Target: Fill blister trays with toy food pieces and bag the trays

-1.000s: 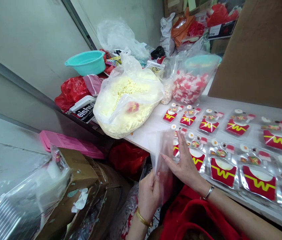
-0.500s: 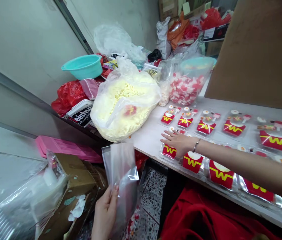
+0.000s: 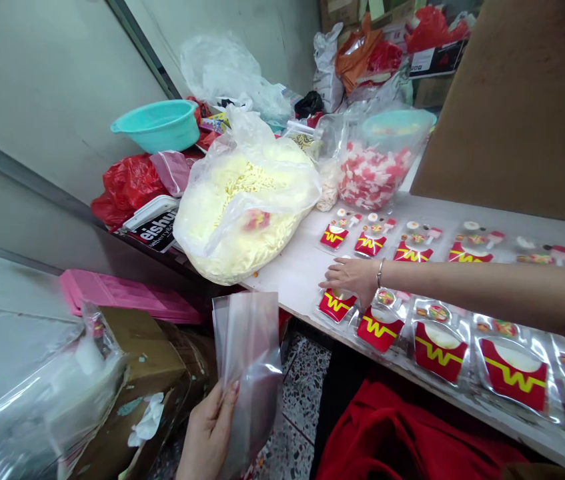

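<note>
Clear plastic bags (image 3: 252,360) in a thin stack are pinched between the thumb and fingers of my left hand (image 3: 209,423), off the table's front edge. Across the table reaches my right hand (image 3: 355,277), fingers spread and palm down, over the top of the leftmost pack in the front row. That clear pack (image 3: 336,303) shows a red fries-box shape with a yellow zigzag. Beside it lie similar packs (image 3: 381,328), and a back row (image 3: 334,235) runs behind. Small egg and pink pieces show inside the packs; my right forearm hides some of them.
A big bag of pale yellow pieces (image 3: 242,220) sits left of the packs. Behind stand a bag of pink-and-white pieces (image 3: 375,177) and a turquoise basin (image 3: 159,127). A cardboard box (image 3: 137,373) is at lower left, a brown board (image 3: 517,113) at right.
My right hand has shifted slightly left and up over the leftmost front pack, the forearm now higher. My left hand still holds the bags, a little lower. The view has shifted slightly.
</note>
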A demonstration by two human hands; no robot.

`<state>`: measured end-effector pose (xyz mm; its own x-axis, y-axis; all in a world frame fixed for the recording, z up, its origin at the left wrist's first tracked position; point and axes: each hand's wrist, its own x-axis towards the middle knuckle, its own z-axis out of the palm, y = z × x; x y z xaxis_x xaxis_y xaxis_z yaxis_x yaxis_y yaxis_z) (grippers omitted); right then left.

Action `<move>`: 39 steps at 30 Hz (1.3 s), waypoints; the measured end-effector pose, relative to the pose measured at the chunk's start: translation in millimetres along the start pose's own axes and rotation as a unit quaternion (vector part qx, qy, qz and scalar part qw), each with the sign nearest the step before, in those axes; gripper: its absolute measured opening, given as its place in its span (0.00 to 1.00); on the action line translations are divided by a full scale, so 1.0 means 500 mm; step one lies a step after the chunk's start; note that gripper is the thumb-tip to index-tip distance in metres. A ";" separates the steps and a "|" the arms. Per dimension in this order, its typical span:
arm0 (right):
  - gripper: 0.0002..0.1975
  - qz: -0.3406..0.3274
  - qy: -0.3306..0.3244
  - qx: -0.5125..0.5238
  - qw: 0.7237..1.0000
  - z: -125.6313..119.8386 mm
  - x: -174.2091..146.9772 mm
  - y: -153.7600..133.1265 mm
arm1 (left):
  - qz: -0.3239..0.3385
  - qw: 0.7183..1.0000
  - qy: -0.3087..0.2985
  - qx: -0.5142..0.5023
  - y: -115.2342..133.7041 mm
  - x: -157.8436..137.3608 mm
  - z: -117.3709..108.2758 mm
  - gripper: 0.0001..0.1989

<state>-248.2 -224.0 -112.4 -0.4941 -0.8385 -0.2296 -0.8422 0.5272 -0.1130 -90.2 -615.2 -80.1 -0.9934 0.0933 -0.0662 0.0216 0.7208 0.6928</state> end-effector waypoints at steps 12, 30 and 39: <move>0.50 0.043 -0.076 0.047 0.995 -0.008 0.001 0.008 | 0.008 1.000 0.001 0.020 0.007 0.013 0.009 0.22; 0.44 0.080 0.134 0.067 0.985 -0.128 -0.086 -0.107 | 0.262 0.934 -0.012 0.242 0.103 0.178 -0.024 0.19; 0.46 0.326 0.159 0.100 0.927 0.065 -0.363 -0.263 | 0.430 0.804 -0.149 0.382 0.156 0.448 0.205 0.22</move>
<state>-40.7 -136.9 -87.3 -0.9489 -0.3150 -0.0184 -0.3021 0.9238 -0.2351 -299.6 -467.7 -114.2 -0.5054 0.8617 -0.0453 0.8624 0.5026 -0.0613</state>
